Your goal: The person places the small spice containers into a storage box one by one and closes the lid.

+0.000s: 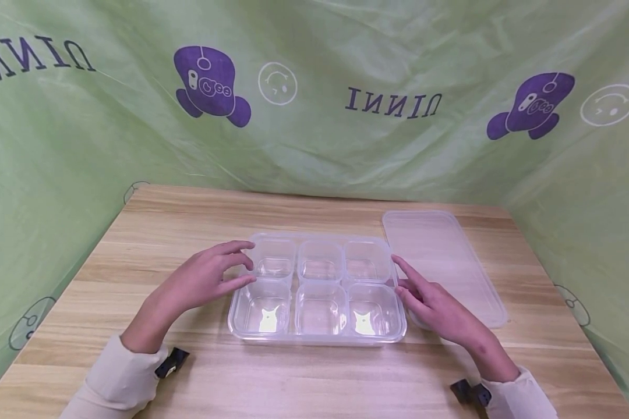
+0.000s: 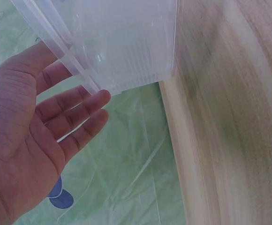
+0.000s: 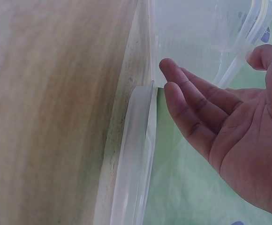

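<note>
A clear plastic box (image 1: pixel 317 338) holding several square clear cups, set in two rows, stands on the wooden table in the head view. At the box's left rim is my left hand (image 1: pixel 209 278), fingers loosely bent and spread, fingertips right at the edge. The left wrist view shows this hand's palm (image 2: pixel 28 126) beside the box's wall (image 2: pixel 126 42). My right hand (image 1: pixel 435 305) lies along the right side, thumb and index fingertip at the rim. Seen from the right wrist, its other fingers (image 3: pixel 192 96) extend loosely near the box's side wall (image 3: pixel 187 37).
A flat translucent lid (image 1: pixel 445 256) lies on the table (image 1: pixel 314 384) to the right of the box, partly behind my right hand. Green printed cloth (image 1: pixel 314 151) hangs around the table's back and sides.
</note>
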Demonstrator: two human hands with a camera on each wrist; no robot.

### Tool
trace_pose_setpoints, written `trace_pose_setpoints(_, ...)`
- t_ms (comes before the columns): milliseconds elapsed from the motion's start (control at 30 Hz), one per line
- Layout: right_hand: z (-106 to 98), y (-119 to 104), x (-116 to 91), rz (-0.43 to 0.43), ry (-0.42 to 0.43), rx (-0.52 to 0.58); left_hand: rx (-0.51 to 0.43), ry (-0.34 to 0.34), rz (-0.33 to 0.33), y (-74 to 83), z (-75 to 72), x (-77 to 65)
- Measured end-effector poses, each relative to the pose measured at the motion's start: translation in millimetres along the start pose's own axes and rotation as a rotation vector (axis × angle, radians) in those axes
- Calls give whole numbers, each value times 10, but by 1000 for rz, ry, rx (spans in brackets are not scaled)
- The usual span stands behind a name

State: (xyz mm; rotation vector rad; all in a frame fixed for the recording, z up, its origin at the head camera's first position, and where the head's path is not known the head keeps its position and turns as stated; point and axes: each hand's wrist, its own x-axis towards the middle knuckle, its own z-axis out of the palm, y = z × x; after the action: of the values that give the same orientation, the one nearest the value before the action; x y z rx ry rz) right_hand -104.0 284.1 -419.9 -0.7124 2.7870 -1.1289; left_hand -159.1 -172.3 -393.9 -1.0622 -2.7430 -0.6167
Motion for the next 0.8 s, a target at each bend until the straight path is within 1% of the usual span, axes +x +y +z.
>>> trace_pose_setpoints(333,-3,-24,8,18,2,-6,-19,-6,0,0,-10,3)
trace_pose_setpoints(400,-4,-25,3,18,1,3,-31,-2,-6,-4,-12,3)
trace_pose_setpoints(467,-3,-24,2,16,-1,7,-49,17,-16,-19,-6,4)
trace_pose_setpoints(567,2,-21,3,15,-1,-5,-106,67,-44,-54,6,21)
trace_pose_setpoints(667,4,-18,2,14,2,-16,-184,105,-96,-115,33,64)
trace_pose_setpoints(800,2,-19,-3,20,2,-17,-311,114,-170,-202,75,146)
